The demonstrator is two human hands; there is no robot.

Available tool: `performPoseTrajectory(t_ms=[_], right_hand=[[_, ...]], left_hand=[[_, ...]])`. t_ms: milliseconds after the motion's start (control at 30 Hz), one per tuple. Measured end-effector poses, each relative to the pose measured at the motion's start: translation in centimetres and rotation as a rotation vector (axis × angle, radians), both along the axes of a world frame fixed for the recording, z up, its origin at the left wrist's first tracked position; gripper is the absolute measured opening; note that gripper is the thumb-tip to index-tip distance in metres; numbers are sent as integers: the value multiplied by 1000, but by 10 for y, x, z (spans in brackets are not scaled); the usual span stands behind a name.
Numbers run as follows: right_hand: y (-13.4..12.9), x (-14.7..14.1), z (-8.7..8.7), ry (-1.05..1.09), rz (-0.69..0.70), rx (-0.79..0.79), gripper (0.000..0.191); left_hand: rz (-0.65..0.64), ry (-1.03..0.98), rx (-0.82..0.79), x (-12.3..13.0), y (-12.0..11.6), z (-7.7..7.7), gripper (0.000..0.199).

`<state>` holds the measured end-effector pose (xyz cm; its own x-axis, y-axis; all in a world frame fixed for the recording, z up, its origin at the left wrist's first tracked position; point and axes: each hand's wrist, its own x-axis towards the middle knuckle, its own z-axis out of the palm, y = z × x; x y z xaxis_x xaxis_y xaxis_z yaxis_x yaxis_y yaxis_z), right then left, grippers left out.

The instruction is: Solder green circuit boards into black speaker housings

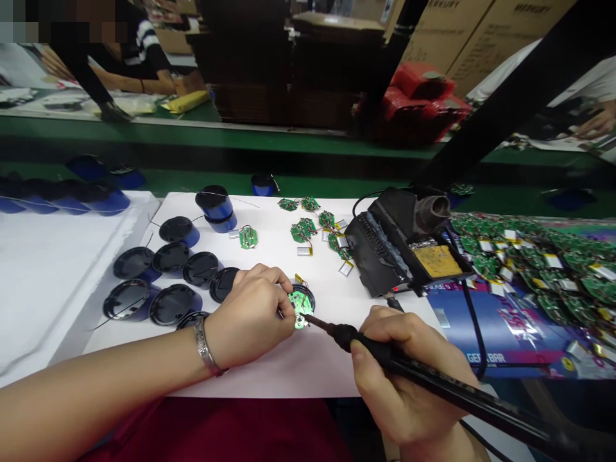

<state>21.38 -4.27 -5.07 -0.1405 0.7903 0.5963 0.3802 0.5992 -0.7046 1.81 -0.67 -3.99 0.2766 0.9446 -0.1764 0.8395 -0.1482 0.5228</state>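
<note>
My right hand (409, 375) is wrapped round a black soldering iron (375, 346), whose tip meets a green circuit board (302, 301). That board sits inside a round black-rimmed cup, with a small yellow-ended part and thin wires rising at its back edge. Bent over the board's left side, my left hand (257, 311) has its thumb and forefinger pinched together. Whatever lies between those fingertips is too small to make out. Several blue cups with black tops, such as this cup (178, 305), stand just left of my left hand, some with thin wires sticking out.
A black soldering station (385, 237) with a yellow sponge (437, 260) stands at the back right. Loose boards (303, 229) with small batteries lie behind the work. More boards are heaped on a blue printed sheet (500, 327) at right. Two people sit across the green bench (192, 144).
</note>
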Motion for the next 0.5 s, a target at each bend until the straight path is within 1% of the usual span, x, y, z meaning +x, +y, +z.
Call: performPoseTrajectory(t_ms=[67, 133, 200, 233, 300, 367, 500], right_hand=[[-2, 3, -2, 49, -57, 31, 15], [-3, 5, -3, 43, -147, 92, 17], [-3, 5, -6, -21, -211, 136, 26], [-3, 4, -8, -54, -212, 150, 31], [-2, 1, -15, -88, -156, 157, 41], [-2, -3, -25, -105, -77, 158, 47], [-2, -9, -51, -203, 15, 199, 50]], left_hand=[[-1, 1, 1, 0, 0, 0, 21], [-2, -1, 2, 0, 0, 0, 21], [-8, -3, -3, 0, 0, 1, 21], [-11, -2, -5, -1, 0, 1, 21], [-19, -2, -4, -1, 0, 1, 21], [-27, -8, 10, -2, 0, 0, 22], [-29, -25, 36, -2, -1, -3, 22]])
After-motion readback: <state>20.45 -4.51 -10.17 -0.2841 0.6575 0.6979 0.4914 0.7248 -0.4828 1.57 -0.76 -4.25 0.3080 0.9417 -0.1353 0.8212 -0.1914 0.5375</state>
